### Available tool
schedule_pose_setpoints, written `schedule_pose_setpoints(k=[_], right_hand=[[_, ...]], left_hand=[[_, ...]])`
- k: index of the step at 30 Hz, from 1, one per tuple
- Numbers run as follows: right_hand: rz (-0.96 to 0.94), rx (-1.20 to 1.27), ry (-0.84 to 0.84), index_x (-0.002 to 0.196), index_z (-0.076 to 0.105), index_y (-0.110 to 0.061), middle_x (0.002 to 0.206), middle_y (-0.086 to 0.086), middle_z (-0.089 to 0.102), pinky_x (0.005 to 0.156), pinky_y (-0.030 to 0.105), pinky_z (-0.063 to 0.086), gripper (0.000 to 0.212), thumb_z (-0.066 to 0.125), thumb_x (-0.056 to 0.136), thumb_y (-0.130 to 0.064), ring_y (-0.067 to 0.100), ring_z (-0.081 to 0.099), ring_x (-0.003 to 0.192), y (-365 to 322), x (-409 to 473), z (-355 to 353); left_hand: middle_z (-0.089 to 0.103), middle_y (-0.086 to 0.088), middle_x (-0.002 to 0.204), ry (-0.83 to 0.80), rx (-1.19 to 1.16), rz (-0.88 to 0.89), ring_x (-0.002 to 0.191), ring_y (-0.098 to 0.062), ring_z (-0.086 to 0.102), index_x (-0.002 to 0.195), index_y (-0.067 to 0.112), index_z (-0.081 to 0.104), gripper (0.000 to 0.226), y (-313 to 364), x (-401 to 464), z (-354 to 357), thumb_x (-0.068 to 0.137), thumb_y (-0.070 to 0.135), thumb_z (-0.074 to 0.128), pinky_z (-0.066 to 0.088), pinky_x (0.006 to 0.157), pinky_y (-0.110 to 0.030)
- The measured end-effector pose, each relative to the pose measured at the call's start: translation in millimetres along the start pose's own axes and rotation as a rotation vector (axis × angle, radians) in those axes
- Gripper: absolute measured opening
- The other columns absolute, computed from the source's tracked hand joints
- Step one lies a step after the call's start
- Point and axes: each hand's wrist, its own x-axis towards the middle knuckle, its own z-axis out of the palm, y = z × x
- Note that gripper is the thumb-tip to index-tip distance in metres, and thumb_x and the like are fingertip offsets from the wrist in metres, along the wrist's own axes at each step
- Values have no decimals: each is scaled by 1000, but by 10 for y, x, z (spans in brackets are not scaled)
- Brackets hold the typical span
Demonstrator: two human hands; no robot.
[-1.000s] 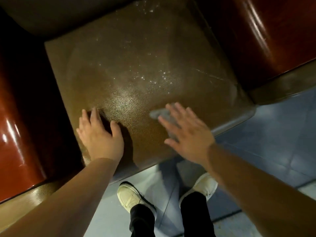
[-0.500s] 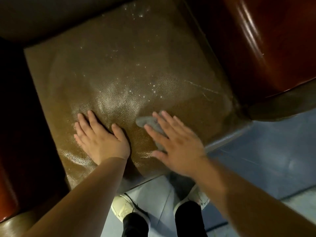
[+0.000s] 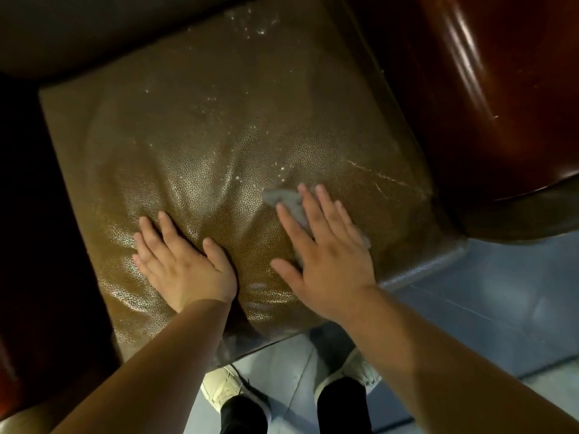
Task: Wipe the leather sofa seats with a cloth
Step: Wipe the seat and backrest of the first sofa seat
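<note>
Pressing flat with straight, spread fingers, the left hand rests on the brown leather seat near its front edge. Just beside it, the right hand lies flat with fingers splayed on a grey cloth on the seat.

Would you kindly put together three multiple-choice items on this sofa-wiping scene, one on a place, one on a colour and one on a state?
1. Where does the grey cloth lie?
A. under the right hand
B. under the left hand
C. on the floor

2. What colour is the leather seat cushion?
A. white
B. olive-brown
C. bright blue

3. How is the left hand placed?
A. clenched in a fist in the air
B. gripping the cloth
C. flat on the cushion, fingers straight

Answers:
1 A: the right hand presses on the cloth, whose edges show past its fingers.
2 B: the pebbled leather shows olive-brown under the light.
3 C: the palm rests on bare leather beside the cloth, holding nothing.
</note>
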Motion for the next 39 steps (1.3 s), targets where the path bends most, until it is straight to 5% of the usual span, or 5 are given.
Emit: schedule_pose_setpoints(k=[9,18,26,34,39], right_hand=[[540,155,96,167,5,-25,172,18,5,129,49,9,77,5,102,-67,33,3,160,823,500,-326],[-304,-50,-7,166,3,-25,173,13,-3,130,48,3,75,20,106,-65,30,-9,160,-118,322,19],[396,107,108,166,3,-22,172,21,4,129,52,6,77,1,103,-66,35,-4,160,178,830,-354],[-415,-136,-78,166,2,-26,173,12,-8,130,49,2,75,13,103,-66,30,-11,160,-579,478,-12],[195,40,30,167,6,-23,173,14,3,129,53,6,92,-18,93,-72,34,-3,160,192,1008,-417]], left_hand=[[16,-14,173,23,-2,11,159,-38,13,165,10,23,82,-20,-2,43,92,43,42,6,129,-56],[17,-15,173,11,-8,5,159,-38,13,164,9,24,83,-26,0,32,91,42,42,7,129,-57],[18,-16,173,-6,-17,22,159,-40,14,164,9,26,83,-40,7,32,91,42,45,6,129,-56],[19,-14,173,-54,-27,-6,160,-37,14,164,12,28,77,-54,20,-74,97,50,36,8,129,-57],[15,-9,175,-154,-69,8,161,-32,9,166,18,23,80,-47,72,-284,95,52,39,4,131,-52]])
